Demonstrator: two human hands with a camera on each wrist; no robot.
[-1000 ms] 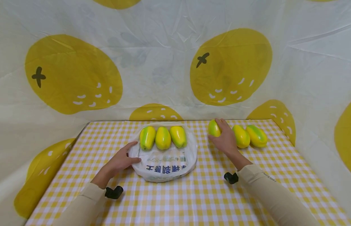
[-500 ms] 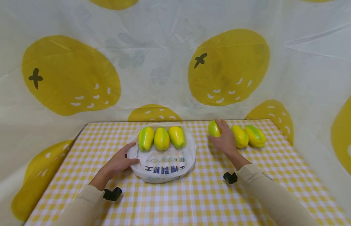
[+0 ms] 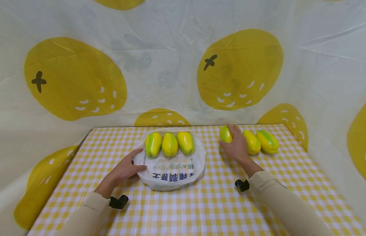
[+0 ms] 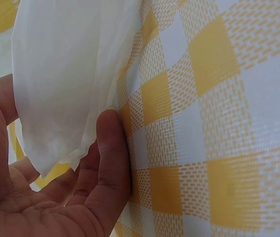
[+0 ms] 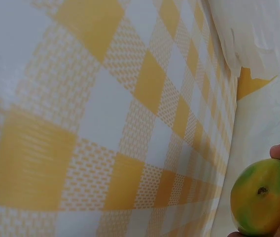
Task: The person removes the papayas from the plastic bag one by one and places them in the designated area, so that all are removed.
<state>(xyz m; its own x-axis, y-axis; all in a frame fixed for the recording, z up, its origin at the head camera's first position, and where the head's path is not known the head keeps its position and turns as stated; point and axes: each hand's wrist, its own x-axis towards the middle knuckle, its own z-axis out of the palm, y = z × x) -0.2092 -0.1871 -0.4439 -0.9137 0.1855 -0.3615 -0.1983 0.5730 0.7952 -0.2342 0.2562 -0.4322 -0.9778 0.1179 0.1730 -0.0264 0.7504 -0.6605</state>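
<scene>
A white plastic bag (image 3: 171, 165) with dark blue printing lies opened out on the table, its rim raised around it. Three yellow-green papayas (image 3: 169, 145) sit side by side at its far end. My left hand (image 3: 122, 168) holds the bag's left rim, thumb and fingers spread along it; the left wrist view has the white plastic (image 4: 68, 89) between them. To the right of the bag, my right hand (image 3: 237, 147) grips another papaya (image 3: 225, 134) near the table's back edge. Its tip (image 5: 262, 190) shows between thumb and fingers in the right wrist view.
Two more papayas, one nearer (image 3: 252, 143) and one farther right (image 3: 267, 142), lie just right of my right hand. A yellow-checked cloth (image 3: 183, 209) covers the table. Behind the table hangs a pale curtain (image 3: 162, 75) with large yellow fruit prints.
My right hand and the papaya in it have shifted slightly to the right. The left hand, the bag and its papayas stay where they were.
</scene>
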